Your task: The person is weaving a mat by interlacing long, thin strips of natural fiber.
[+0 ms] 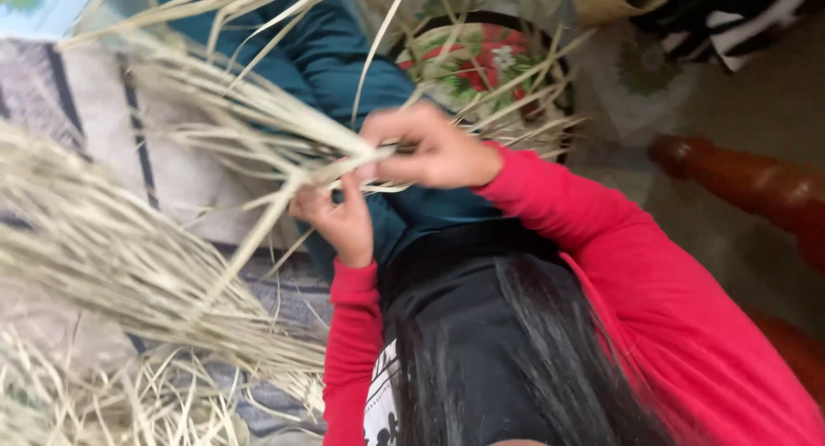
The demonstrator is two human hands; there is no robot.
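Dry straw strips [249,124], pinched at the middle of the picture between two hands, fanning out up and to the left from the pinch. Right hand [430,145] above, fingers curled shut over the gathered ends of the strips, thumb pressing them from the near side. Left hand [335,218] just below and touching the same bunch, fingertips closed on a single strip (how firmly, hard to tell through the blur) that slants down to the left.

Strips pale, yellowish, flat and narrow, stiff enough to stand out in the air, some bent, many crossing each other. A thicker heap of straw [103,257] lower left, blurred, spreading over a grey striped cloth [112,145].

Both arms in red sleeves [636,283], the right forearm reaching in from the lower right, the left one rising straight from below, wrist bent back. Long dark hair [533,360] hanging over a black top in the foreground. Teal trousers [335,59] behind the hands, a round flowered tray [473,59] beyond them, a reddish wooden post [748,184] at the right.
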